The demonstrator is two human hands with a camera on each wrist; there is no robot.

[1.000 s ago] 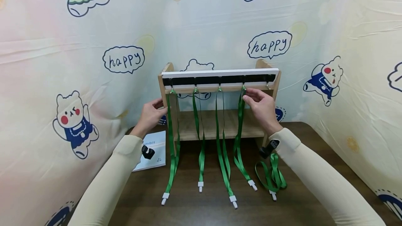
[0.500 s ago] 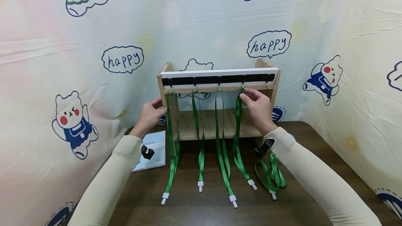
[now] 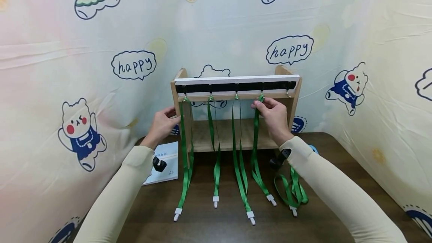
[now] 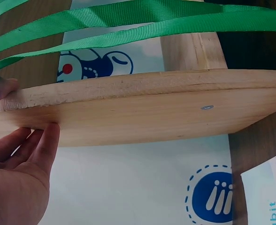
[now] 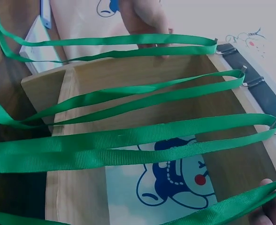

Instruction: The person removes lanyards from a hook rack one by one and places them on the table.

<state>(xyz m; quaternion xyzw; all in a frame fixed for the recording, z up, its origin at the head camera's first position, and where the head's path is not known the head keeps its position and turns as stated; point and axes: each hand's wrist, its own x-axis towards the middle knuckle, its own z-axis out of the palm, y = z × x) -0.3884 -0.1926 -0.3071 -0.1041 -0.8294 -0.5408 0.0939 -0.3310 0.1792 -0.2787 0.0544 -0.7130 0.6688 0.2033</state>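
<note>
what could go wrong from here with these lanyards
The right hand pinches the hung lanyard just below its hook; a stray lift might slip the loop off.
The left hand grips the side of the wooden rack; if it let go during a tug, the rack could shift.
The loose lanyard lies bunched by the right sleeve, which might drag it.

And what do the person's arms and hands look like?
The left sleeve and right sleeve are long, cream and plain. The left wrist camera and right wrist camera are small and black. The left hand and right hand wear no gloves.
</note>
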